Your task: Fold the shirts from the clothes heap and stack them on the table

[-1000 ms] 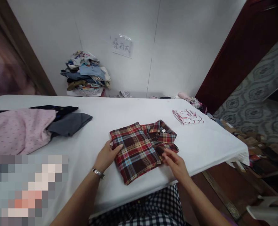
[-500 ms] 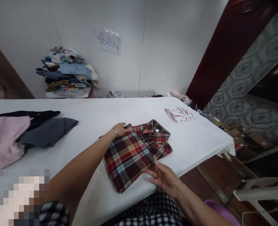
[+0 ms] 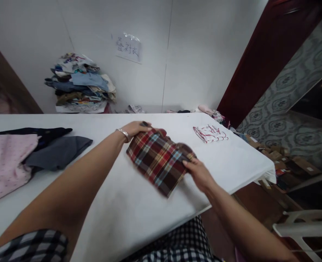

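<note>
A folded red plaid shirt point(image 3: 157, 158) is lifted off the white table point(image 3: 128, 203), tilted, with its lower corner hanging down. My left hand point(image 3: 135, 129), with a bracelet at the wrist, grips the shirt's far upper edge. My right hand point(image 3: 199, 174) grips its near right edge. A small folded white cloth with red stripes point(image 3: 210, 133) lies on the table to the right of the shirt.
A pink dotted garment point(image 3: 5, 160), a grey one point(image 3: 55, 153) and a dark one point(image 3: 40, 131) lie at the table's left. A pile of clothes point(image 3: 80, 85) stands against the back wall. Boxes point(image 3: 272, 156) on the floor at right, a white plastic chair point(image 3: 305, 227) near.
The plaid shirt lay flat on the table with my hands at its edges. Both hands have since taken hold of it and lifted it up and away from me.
</note>
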`<state>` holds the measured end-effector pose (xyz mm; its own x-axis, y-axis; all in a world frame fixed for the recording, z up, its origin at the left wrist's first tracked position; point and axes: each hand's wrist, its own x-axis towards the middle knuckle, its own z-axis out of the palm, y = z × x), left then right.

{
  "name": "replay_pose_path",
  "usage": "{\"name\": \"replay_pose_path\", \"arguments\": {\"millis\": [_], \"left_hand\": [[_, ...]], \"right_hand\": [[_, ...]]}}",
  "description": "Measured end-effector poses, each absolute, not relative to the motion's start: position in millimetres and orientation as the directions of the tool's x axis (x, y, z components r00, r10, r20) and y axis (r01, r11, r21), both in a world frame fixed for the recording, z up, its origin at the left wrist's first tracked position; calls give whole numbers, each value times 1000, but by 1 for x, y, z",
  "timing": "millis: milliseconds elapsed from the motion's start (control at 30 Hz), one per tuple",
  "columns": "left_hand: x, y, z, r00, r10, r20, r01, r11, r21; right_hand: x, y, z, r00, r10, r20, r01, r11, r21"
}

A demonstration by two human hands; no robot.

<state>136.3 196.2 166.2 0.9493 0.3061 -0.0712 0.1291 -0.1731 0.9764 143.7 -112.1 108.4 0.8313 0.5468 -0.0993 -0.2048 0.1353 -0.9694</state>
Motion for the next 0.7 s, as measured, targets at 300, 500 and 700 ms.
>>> {"name": "replay_pose_path", "arguments": {"millis": [300,500,700], "left_hand": [[10,167,170,847,459,267,-14,-484,875],[-79,118,63,884,465,-45,252,-395,883],[-81,114,58,842,497,-212,305,-113,946]], "right_hand": [[193,-127,133,714,510,480,537,40,-843],[144,-166,41,486,835,259,625,-125,-771],[134,-179,48,538,833,129,436,-144,-889]]}}
